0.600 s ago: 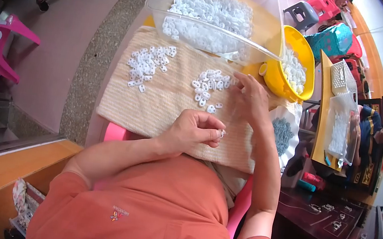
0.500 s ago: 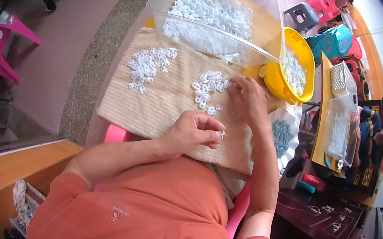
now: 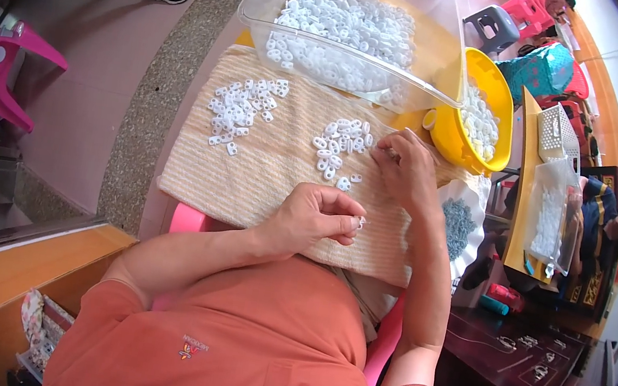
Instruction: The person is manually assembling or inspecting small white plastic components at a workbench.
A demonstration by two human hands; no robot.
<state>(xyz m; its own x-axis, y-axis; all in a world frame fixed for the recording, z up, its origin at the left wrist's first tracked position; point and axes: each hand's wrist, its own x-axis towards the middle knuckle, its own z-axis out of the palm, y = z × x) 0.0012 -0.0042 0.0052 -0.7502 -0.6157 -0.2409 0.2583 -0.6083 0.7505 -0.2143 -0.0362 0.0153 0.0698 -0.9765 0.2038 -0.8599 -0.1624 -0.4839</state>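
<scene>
My left hand (image 3: 314,213) pinches a small whitish part (image 3: 360,222) between thumb and forefinger, low over the cloth. Just right of a loose group of white oval two-hole pieces (image 3: 340,144) is my right hand (image 3: 409,173). Its thumb and fingers are drawn together, and anything between them is too small or hidden to name. Farther left on the striped beige cloth (image 3: 248,177) lies another cluster of small white pieces with holes (image 3: 242,110).
A clear plastic bin (image 3: 270,12) of white pieces stands at the far side. Right of it is a yellow basket (image 3: 509,126), also holding white pieces. Small grey-blue parts (image 3: 456,228) lie in a white liner beside my right forearm. A co-worker (image 3: 602,216) sits at the right.
My right hand has drawn slightly away from the oval pieces, its fingertips closing together. My left hand keeps its pinch. A walking person's feet have moved rightward in the background.
</scene>
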